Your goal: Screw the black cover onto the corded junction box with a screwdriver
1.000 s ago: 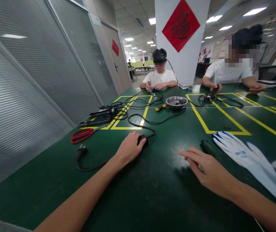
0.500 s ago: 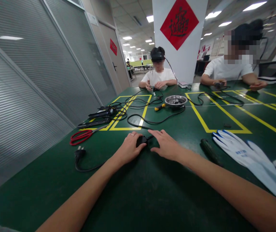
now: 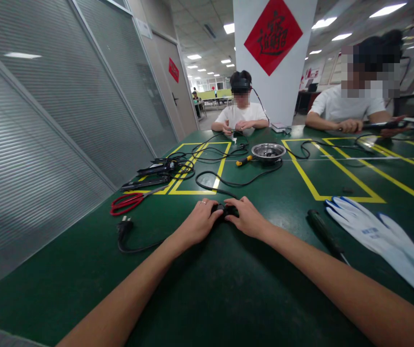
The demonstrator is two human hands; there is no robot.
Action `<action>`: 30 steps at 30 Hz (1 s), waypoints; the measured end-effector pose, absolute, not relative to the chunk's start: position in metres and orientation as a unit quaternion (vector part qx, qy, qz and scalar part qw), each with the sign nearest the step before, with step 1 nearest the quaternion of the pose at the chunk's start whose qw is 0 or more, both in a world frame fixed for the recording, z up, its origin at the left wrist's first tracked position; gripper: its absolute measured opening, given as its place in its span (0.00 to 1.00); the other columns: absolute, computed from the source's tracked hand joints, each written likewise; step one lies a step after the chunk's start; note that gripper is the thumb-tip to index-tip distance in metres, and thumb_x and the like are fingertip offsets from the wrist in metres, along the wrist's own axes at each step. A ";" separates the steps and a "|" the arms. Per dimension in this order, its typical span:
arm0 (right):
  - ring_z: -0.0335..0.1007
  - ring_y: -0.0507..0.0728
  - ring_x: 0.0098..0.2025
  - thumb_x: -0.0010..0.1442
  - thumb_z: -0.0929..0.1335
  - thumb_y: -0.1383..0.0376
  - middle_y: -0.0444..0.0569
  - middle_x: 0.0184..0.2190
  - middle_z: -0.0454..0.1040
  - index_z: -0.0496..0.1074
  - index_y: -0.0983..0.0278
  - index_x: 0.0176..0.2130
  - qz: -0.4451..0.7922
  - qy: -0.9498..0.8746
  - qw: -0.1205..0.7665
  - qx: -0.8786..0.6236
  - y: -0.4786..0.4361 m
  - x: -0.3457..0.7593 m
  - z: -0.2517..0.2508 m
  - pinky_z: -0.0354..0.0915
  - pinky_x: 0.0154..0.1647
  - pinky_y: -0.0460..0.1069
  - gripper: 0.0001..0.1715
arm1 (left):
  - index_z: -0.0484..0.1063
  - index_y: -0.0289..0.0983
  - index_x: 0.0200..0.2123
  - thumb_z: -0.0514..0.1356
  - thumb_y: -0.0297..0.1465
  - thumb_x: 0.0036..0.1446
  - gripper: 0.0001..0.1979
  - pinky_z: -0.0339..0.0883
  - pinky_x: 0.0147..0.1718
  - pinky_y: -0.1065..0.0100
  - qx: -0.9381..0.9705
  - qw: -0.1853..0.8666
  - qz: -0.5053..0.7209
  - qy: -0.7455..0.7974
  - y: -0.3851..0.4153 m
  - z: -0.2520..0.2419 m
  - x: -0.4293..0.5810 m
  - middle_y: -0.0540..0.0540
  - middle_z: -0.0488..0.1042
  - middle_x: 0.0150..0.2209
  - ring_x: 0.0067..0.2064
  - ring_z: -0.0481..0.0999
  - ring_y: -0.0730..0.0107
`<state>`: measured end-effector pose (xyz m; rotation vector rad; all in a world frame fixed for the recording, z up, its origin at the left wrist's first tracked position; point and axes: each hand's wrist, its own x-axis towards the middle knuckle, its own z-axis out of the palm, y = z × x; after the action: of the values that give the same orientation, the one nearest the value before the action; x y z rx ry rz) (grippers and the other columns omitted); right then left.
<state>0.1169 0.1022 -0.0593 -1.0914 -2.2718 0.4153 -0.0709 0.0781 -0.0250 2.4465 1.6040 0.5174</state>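
On the green table (image 3: 207, 289), left hand (image 3: 194, 223) and right hand (image 3: 247, 220) pinch a small black cord fitting (image 3: 222, 209).

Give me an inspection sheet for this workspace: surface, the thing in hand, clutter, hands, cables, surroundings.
Surface: green table, marked with yellow tape.
In hand: black block, mostly hidden.
Clutter: scissors and black items left; bowl and yellow-handled tool beyond; screwdriver and glove right.
Hands: left hand holds the block; right hand is at its other side, grip unclear.
Cables: cord looped beyond the hands; plug near the scissors.
Surroundings: two people opposite, pillar with red sign.
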 end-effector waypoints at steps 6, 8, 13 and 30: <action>0.67 0.56 0.48 0.61 0.64 0.57 0.53 0.50 0.67 0.65 0.65 0.52 0.119 -0.860 0.254 -0.427 0.103 0.114 -0.058 0.67 0.47 0.57 0.22 | 0.68 0.37 0.50 0.53 0.36 0.62 0.15 0.63 0.48 0.58 0.836 0.083 0.175 0.514 0.077 -0.021 -0.073 0.41 0.68 0.45 0.47 0.67 0.58; 0.67 0.56 0.48 0.62 0.64 0.57 0.53 0.50 0.67 0.66 0.65 0.52 0.105 -0.865 0.233 -0.432 0.102 0.110 -0.056 0.67 0.47 0.57 0.22 | 0.67 0.37 0.50 0.55 0.37 0.62 0.16 0.63 0.47 0.59 0.838 0.082 0.174 0.511 0.076 -0.021 -0.073 0.41 0.68 0.45 0.46 0.67 0.57; 0.65 0.58 0.50 0.59 0.66 0.56 0.55 0.52 0.65 0.63 0.63 0.55 0.055 -0.860 0.180 -0.475 0.090 0.121 -0.030 0.65 0.50 0.56 0.27 | 0.68 0.36 0.49 0.56 0.38 0.60 0.17 0.63 0.47 0.58 0.835 0.071 0.177 0.516 0.073 -0.022 -0.071 0.40 0.68 0.44 0.46 0.67 0.56; 0.73 0.57 0.29 0.60 0.61 0.53 0.52 0.33 0.75 0.47 0.65 0.64 0.123 -0.734 0.110 -0.659 0.052 0.264 0.023 0.67 0.30 0.51 0.38 | 0.68 0.37 0.48 0.58 0.45 0.58 0.21 0.64 0.47 0.60 0.846 0.061 0.174 0.501 0.074 -0.024 -0.068 0.42 0.67 0.44 0.46 0.68 0.58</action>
<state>0.2640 0.0520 0.0230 -1.9368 -2.1552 0.3625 -0.0675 0.0736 -0.0236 2.5585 1.5158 0.5257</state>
